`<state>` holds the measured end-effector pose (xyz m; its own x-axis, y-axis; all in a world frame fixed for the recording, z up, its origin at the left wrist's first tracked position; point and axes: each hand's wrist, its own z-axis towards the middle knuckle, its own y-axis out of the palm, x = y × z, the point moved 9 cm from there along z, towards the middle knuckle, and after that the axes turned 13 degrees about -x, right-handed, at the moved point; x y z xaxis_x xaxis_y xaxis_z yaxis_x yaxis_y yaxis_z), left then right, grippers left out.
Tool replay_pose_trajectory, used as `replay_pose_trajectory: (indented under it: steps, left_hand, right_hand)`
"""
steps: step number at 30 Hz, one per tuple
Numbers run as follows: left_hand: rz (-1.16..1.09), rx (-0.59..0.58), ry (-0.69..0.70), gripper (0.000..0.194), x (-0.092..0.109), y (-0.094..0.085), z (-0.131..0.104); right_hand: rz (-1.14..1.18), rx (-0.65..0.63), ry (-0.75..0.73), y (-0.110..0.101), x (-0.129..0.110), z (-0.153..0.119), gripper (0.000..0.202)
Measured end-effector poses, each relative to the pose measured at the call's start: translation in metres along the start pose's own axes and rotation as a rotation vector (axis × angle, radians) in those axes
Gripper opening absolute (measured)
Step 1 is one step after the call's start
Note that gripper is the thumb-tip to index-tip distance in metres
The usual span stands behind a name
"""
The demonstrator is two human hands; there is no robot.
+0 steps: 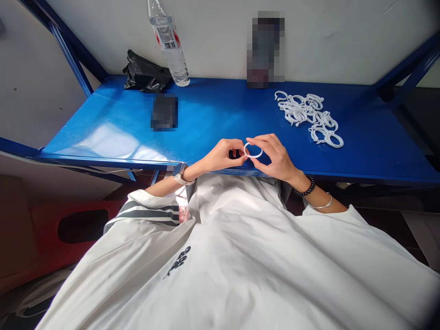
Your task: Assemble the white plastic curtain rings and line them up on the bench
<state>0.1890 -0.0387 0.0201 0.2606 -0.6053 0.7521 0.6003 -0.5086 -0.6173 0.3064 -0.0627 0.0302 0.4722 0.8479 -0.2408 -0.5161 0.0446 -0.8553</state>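
Observation:
A white plastic ring [255, 156] is held between my two hands, over the front edge of the blue table [213, 114]. The fingers of my left hand [225, 154] pinch its left side. My right hand [274, 157] grips it from the right, with fingertips at its top and thumb at its lower edge. Several similar white rings [299, 110] with small tabs lie in a loose pile on the table, to the right of and beyond my right hand.
A water bottle [173, 55] stands at the back left beside a crumpled black plastic bag [146, 73]. A blurred dark object [164, 112] lies in front of them. Another blurred object [264, 50] is at the back wall. Blue frame posts flank the table.

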Motion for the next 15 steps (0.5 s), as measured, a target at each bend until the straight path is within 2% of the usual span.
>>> replay_pose_trajectory:
  steps: [6,15]
  left_hand:
    - [0.024,0.040,-0.013,0.031,-0.001,-0.003,-0.001]
    - [0.349,0.161,0.102,0.016,0.011,-0.005,-0.006]
  right_hand:
    - [-0.002,0.085,0.006,-0.009,0.000,-0.001,0.041]
    - [0.016,0.126,0.110,-0.010,0.011,-0.004,0.038]
